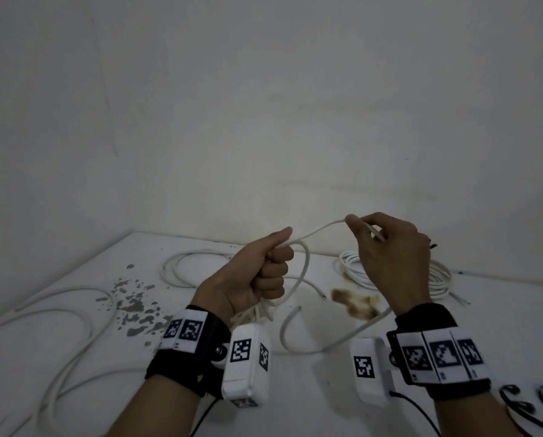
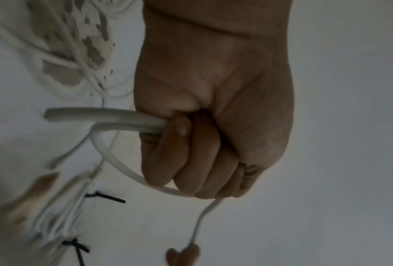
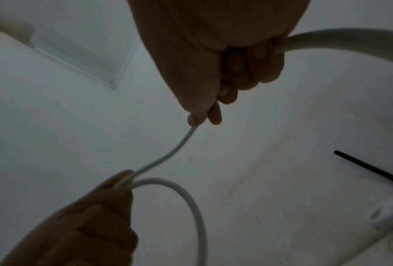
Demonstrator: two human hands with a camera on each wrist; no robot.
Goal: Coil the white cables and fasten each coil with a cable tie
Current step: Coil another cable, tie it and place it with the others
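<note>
My left hand (image 1: 265, 266) is a fist around a white cable (image 1: 305, 266), with one loop curving out of it and back in below. The left wrist view shows that left hand (image 2: 204, 144) gripping two strands of the cable (image 2: 113, 117). From the fist the cable rises to my right hand (image 1: 380, 244), which pinches it between thumb and fingers and lets it run through the palm. The right wrist view shows this right hand (image 3: 215, 75) holding the cable (image 3: 174, 153). Beyond it the cable trails down onto the white table (image 1: 295, 389).
A coiled white cable (image 1: 437, 279) lies behind my right hand; the left wrist view shows a coiled bundle (image 2: 61, 212) with black ties (image 2: 106, 197) on it. Loose white cables (image 1: 74, 323) sprawl left. Black ties (image 1: 525, 405) lie front right. Walls close the back and left.
</note>
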